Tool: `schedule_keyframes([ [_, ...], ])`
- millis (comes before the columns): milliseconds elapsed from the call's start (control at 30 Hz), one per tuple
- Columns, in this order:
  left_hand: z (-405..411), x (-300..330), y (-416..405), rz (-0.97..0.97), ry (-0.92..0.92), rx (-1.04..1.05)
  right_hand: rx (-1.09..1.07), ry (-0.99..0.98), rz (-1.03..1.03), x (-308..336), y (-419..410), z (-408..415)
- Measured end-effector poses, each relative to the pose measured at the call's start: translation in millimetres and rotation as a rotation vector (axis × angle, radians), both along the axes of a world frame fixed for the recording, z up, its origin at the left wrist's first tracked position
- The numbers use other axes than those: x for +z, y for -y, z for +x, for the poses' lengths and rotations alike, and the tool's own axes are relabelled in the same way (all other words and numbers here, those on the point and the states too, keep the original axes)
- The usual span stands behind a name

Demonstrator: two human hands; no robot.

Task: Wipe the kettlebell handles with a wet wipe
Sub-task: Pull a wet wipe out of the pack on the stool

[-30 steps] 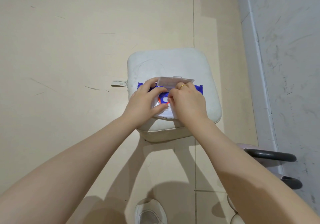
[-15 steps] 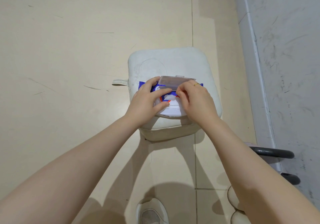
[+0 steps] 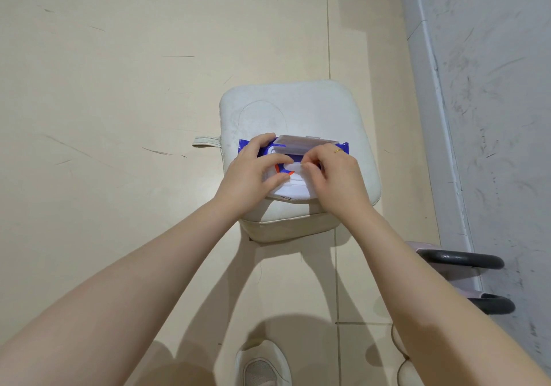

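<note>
Head view. We see a pack of wet wipes (image 3: 293, 173), blue with a white front, lying on the near half of a white cushioned stool (image 3: 301, 111) at the centre of the frame. Its clear flip lid (image 3: 304, 141) stands open along the far edge of the pack.

The left hand (image 3: 249, 176) lies over the left end of the pack, fingers spread wide across the top and thumb pressed against the near face, holding the pack down. The right hand (image 3: 334, 176) is narrowed to a pinch at the opening, thumb and fingertips closed on a white edge of wipe (image 3: 293, 166); a ring (image 3: 338, 150) shows on one finger.

Compared with the frame half a second earlier, we note that the right hand has shifted slightly toward the right of the pack, and more of the white opening is exposed between the two hands. The left hand keeps the same hold.

Two kettlebell handles (image 3: 460, 259), dark and glossy, lie at the lower right of the frame beside the grey wall (image 3: 492, 102), well apart from both hands. A white shoe (image 3: 262, 364) stands on the tiled floor (image 3: 104, 102) at the bottom centre.
</note>
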State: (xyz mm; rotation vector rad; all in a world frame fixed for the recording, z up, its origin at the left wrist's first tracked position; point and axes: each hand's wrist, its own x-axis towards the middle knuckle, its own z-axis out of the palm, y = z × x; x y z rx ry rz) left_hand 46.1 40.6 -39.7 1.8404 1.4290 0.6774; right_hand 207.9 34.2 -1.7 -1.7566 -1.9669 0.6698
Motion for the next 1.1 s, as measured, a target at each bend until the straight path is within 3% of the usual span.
schedule_keyframes([
  [133, -2, 2, -2, -0.028, -0.016, -0.031, -0.202, -0.699, -0.189, 21, -5, 15],
  [233, 2, 7, 0, -0.016, -0.048, -0.021, -0.277, -0.930, -0.315, 25, -3, 18],
  [333, 5, 12, 0, 0.007, -0.125, -0.007, -0.491, -0.930, -0.271, 23, 3, 14],
  [533, 3, 20, 0, 0.026, -0.281, -0.049, -0.879, -0.850, 0.049, 31, 7, 23],
  [633, 8, 19, 5, 0.255, -0.380, -0.126, -0.937, -0.673, -0.145, 17, 11, 30],
  [767, 8, 15, 14, 0.557, -0.426, -0.137, -0.748, -0.480, -0.438, -1, 38, 23],
  [833, 6, 14, 20, 0.633, -0.439, -0.252, -0.706, -0.501, -0.557, 3, 52, 22],
  [933, 6, 7, 30, 0.604, -0.574, -0.375, -0.687, -0.669, -0.675, 13, 74, 26],
  [1033, 20, 8, 36, 0.502, -0.741, -0.409, -0.757, -0.739, -0.629, 20, 97, 30],
  [1100, 36, 21, 42, 0.388, -0.710, -0.334, -0.822, -0.790, -0.576, 26, 110, 31],
])
